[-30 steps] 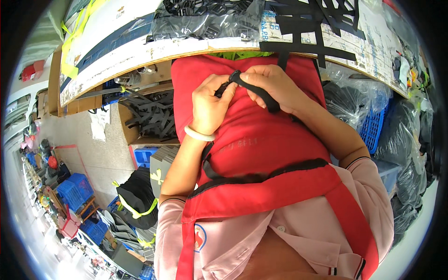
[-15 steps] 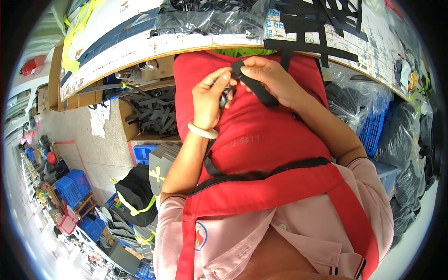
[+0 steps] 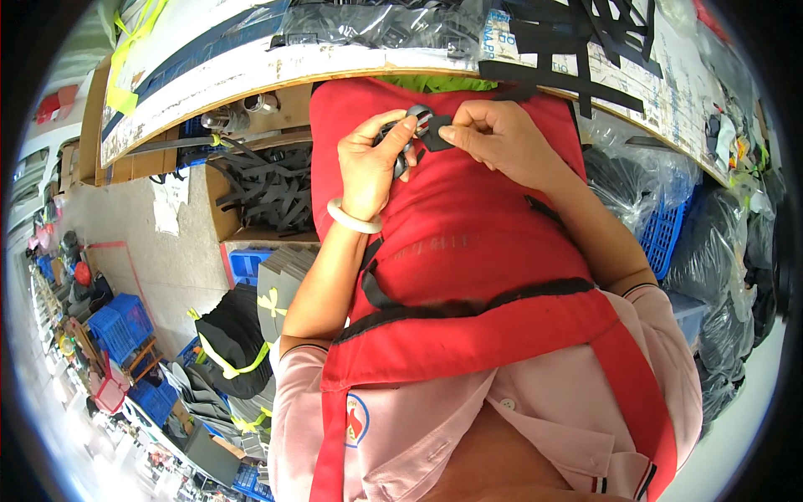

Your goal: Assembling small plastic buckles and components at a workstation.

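Above my red apron (image 3: 468,209), my left hand (image 3: 365,171) is closed on a dark plastic buckle (image 3: 421,114), pinched between thumb and fingers. Another dark plastic piece (image 3: 400,165) shows under the same fingers; its exact kind is hard to make out. My right hand (image 3: 508,144) pinches a short black webbing strap (image 3: 437,135) between thumb and forefinger. The strap's left end meets the buckle; whether it passes through the slot cannot be told. The rest of the strap is hidden by my right hand.
Ahead, the worktable (image 3: 335,65) holds a clear bag (image 3: 381,29) of dark buckles and several black straps (image 3: 577,75). Left of my lap is a cardboard box (image 3: 219,197) of strap pieces. A blue crate (image 3: 665,234) and plastic bags (image 3: 711,259) stand to the right.
My right hand has shifted slightly right, and the strap that hung down to the right is no longer visible there. The buckle in my left hand now shows against the strap's end.
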Demonstrator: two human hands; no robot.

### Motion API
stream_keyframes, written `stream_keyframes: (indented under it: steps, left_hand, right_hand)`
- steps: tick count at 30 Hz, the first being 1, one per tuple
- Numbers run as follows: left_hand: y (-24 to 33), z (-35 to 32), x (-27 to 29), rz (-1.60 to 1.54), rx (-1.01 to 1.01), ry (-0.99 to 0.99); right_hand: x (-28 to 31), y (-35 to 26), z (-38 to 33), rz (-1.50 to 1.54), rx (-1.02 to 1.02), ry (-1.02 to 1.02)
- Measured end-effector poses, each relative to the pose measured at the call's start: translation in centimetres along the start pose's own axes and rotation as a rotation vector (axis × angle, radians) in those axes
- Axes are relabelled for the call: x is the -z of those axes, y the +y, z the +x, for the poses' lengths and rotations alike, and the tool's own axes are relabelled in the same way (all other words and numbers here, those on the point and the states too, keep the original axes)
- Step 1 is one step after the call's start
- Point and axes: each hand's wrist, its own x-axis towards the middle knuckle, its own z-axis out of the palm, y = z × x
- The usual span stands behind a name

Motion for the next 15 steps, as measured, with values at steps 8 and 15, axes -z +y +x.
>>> stream_keyframes:
  steps: [8, 15]
  left_hand:
    - [-0.4, -0.5, 0.2, 0.123, -0.099, -0.092]
    - [-0.2, -0.9, 1.1, 0.123, -0.084, -0.135]
  right_hand:
    - [0.0, 1.3, 1.1, 0.204, -0.149, -0.139]
    - [-0.1, 3.4, 1.7, 0.640, -0.307, -0.312]
